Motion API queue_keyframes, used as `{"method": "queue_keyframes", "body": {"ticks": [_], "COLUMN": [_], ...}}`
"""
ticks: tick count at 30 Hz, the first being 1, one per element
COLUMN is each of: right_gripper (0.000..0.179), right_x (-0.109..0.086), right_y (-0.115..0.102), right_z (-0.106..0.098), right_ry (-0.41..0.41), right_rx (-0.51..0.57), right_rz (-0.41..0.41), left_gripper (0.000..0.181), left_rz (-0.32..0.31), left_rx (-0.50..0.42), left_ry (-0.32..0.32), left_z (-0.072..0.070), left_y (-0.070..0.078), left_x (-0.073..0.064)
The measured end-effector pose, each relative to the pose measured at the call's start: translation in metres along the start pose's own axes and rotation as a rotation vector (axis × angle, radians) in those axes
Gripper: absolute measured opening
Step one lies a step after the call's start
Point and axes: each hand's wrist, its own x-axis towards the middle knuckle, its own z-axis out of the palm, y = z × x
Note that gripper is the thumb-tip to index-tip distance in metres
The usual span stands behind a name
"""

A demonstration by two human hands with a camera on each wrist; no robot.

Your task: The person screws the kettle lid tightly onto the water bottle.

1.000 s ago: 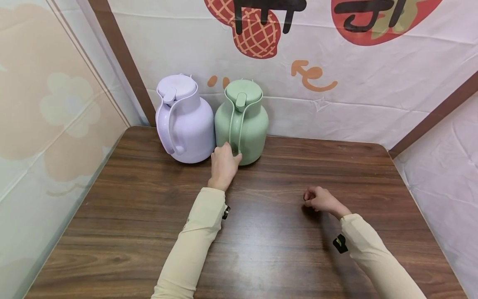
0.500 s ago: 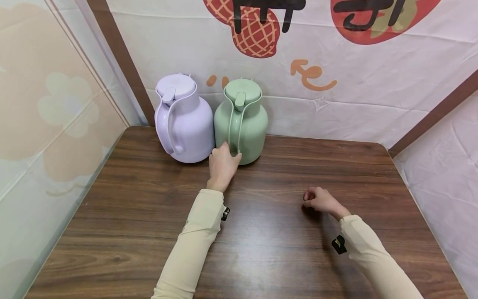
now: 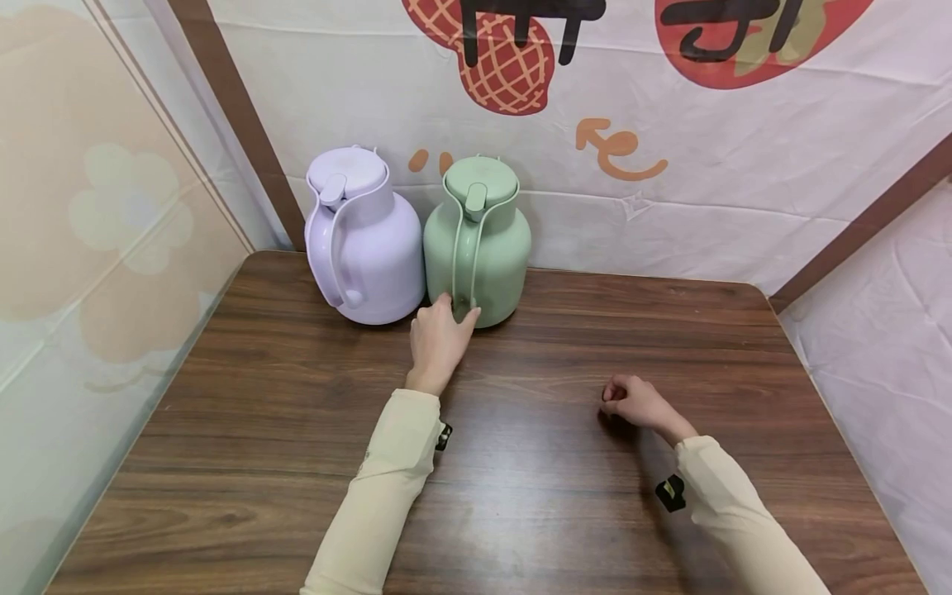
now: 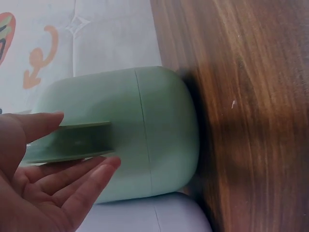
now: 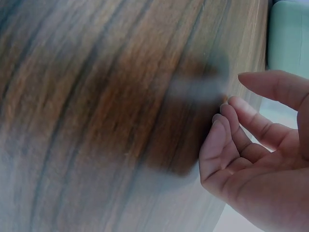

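Note:
A green thermos jug (image 3: 502, 256) stands upright at the back of the table, its handle facing me. At the lower end of that handle is my left hand (image 3: 439, 340). In the left wrist view the thumb (image 4: 46, 123) lies on one side of the handle (image 4: 82, 140) and the fairly straight fingers (image 4: 87, 188) on the other, not closed round it. Whether the fingertips touch it, I cannot tell. My right hand (image 3: 635, 401) hovers low over or rests on the table to the right, fingers loosely curled, holding nothing.
A lilac thermos jug (image 3: 387, 256) stands close to the left of the green one. Behind both jugs hangs a printed white cloth (image 3: 706, 149). The brown wooden table (image 3: 521, 463) reaches cloth walls at both sides.
My left hand has drawn back slightly from the green jug's handle, its thumb and fingers spreading apart. Both jugs and the right hand stay in place, apart from a slight camera shift.

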Motion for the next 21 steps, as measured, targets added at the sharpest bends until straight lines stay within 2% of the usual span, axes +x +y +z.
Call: {"method": "queue_keyframes", "body": {"ticks": [9,16,21], "right_gripper": [0.008,0.011,0.012], "right_x": [-0.008,-0.016,-0.023], "right_y": [0.002,0.001,-0.001], "right_z": [0.004,0.011,0.014], "right_ry": [0.027,0.092,0.144], "right_rx": [0.005,-0.034,-0.038], "right_rz": [-0.014,-0.017,-0.045], "left_gripper": [0.04,0.044,0.05], "left_rz": [0.024,0.113,0.18], "left_rx": [-0.023,0.039,0.082], "left_ry": [-0.048,-0.064,-0.182], "left_z": [0.001,0.012,0.016], "left_y": [-0.01,-0.03,-0.044], "left_x": [-0.017,-0.036,-0.049]}}
